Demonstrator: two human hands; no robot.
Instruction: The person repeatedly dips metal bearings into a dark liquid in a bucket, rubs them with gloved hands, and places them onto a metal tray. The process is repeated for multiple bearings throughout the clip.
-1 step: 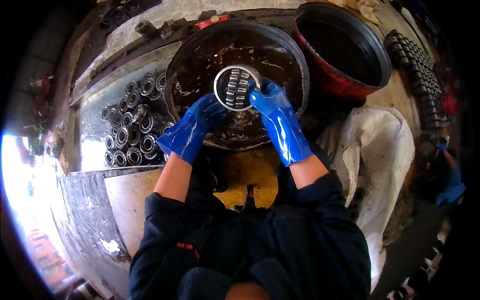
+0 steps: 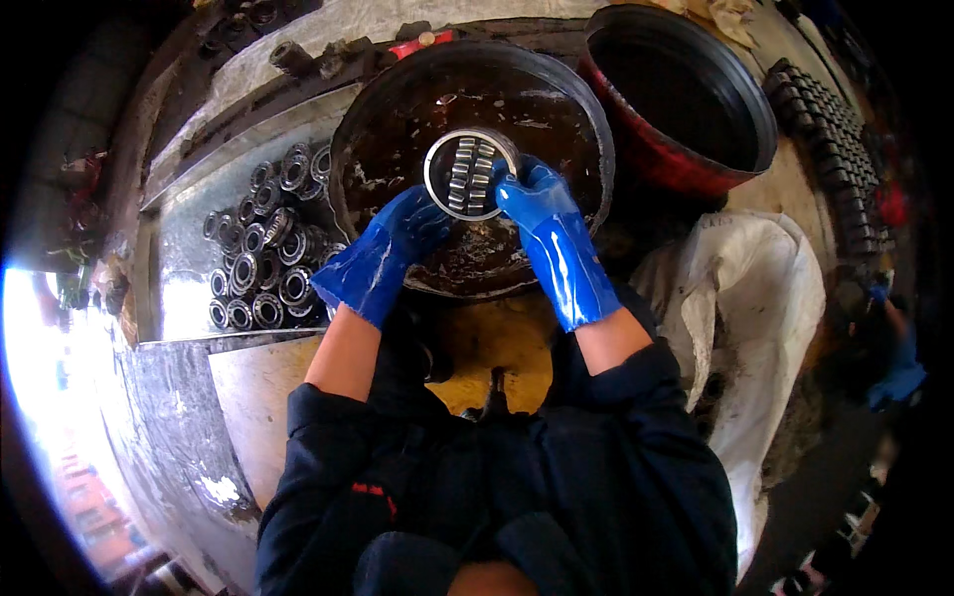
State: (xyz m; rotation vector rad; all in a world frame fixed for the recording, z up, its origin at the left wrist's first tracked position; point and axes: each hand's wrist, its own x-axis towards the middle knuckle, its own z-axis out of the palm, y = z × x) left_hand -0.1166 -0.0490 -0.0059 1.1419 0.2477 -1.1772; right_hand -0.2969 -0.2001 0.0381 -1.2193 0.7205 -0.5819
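A shiny steel roller bearing (image 2: 471, 177) is held above a round dark basin. Two rows of rollers show tilted inside its outer ring. My right hand (image 2: 542, 204), in a blue rubber glove, grips the ring's right side, with the thumb near the rollers. The other blue glove, on my left hand (image 2: 405, 236), closes against the ring's lower left edge; some of its fingertips are hidden. Beneath the bearing, the basin (image 2: 348, 109) holds dark brown liquid with pale flecks on its surface.
Left of the basin, several smaller bearings (image 2: 266, 253) are heaped in a metal tray (image 2: 184, 184). A red drum (image 2: 636, 129) with a dark inside stands at the far right. Stacked dark metal parts (image 2: 830, 149) lie beyond it, and a white sack (image 2: 755, 268) sits nearer me.
The pale flecks on the liquid have shifted slightly. Both hands and the bearing stay in place.
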